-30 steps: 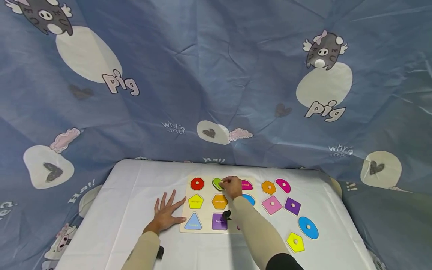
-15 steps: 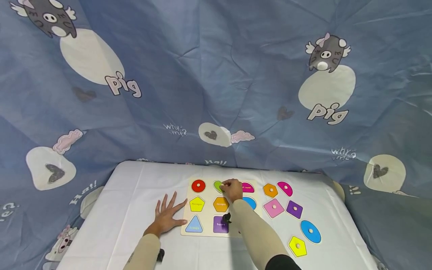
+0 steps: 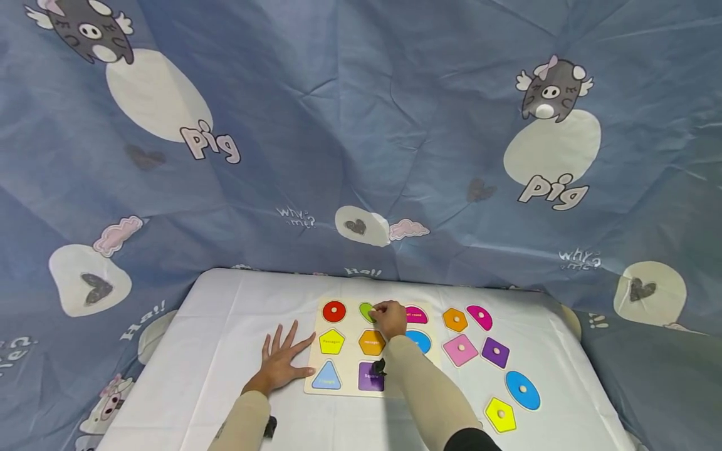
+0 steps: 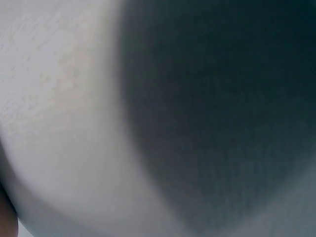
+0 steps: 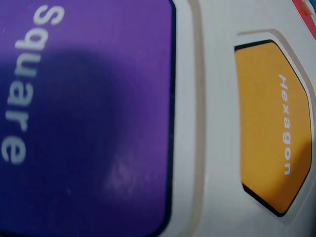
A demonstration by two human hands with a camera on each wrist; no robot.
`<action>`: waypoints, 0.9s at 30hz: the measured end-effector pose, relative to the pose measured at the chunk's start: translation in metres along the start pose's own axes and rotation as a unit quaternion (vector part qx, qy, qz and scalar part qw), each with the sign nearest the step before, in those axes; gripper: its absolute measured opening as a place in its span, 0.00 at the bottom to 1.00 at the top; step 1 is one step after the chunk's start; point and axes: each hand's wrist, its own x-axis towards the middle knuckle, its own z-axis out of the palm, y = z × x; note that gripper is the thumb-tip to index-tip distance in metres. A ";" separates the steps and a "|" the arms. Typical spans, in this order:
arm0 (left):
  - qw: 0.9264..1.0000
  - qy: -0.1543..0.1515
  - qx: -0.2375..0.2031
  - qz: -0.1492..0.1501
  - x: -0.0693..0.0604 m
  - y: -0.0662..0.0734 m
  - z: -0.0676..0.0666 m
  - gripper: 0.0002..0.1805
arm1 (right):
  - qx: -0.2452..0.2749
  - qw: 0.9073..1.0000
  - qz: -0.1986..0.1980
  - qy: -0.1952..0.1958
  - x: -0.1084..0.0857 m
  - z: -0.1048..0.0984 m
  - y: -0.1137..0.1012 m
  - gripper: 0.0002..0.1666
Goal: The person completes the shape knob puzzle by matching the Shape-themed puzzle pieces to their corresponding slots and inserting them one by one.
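Note:
A cream shape-puzzle board (image 3: pixel 348 376) lies on the white table, with coloured printed recesses. At its back row my right hand (image 3: pixel 391 321) pinches a green rounded puzzle piece (image 3: pixel 366 311), whose right part the fingers cover. A red round piece (image 3: pixel 334 311) with a knob sits in the board's back left recess. My left hand (image 3: pixel 280 363) lies flat with spread fingers, thumb and fingertips at the board's left edge. In the right wrist view the purple square recess (image 5: pixel 89 118) and the orange hexagon recess (image 5: pixel 274 128) appear close up; no hand shows there. The left wrist view is blurred.
Right of the board lie loose knobbed pieces: an orange hexagon (image 3: pixel 454 320), a magenta half-round (image 3: pixel 480 317), a pink square-like piece (image 3: pixel 459 355), a purple one (image 3: pixel 495 357), a blue oval (image 3: pixel 522 396) and a yellow pentagon (image 3: pixel 499 420). A blue printed cloth (image 3: pixel 316 138) hangs behind.
The green piece, which showed a raised edge a second ago, lies flatter on the board under my right fingers. My left hand stays in place; the head view shifts slightly.

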 end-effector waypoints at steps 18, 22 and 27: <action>1.000 -0.002 0.008 0.012 0.004 -0.002 0.001 0.47 | 0.072 0.995 -0.032 -0.059 -0.002 -0.036 0.008 0.12; 1.000 -0.005 0.005 0.010 0.003 -0.001 -0.002 0.47 | 0.081 0.994 -0.043 -0.060 -0.004 -0.045 0.012 0.12; 1.000 -0.007 0.004 0.008 0.002 0.000 -0.002 0.47 | 0.070 0.995 -0.050 -0.050 -0.006 -0.056 0.021 0.13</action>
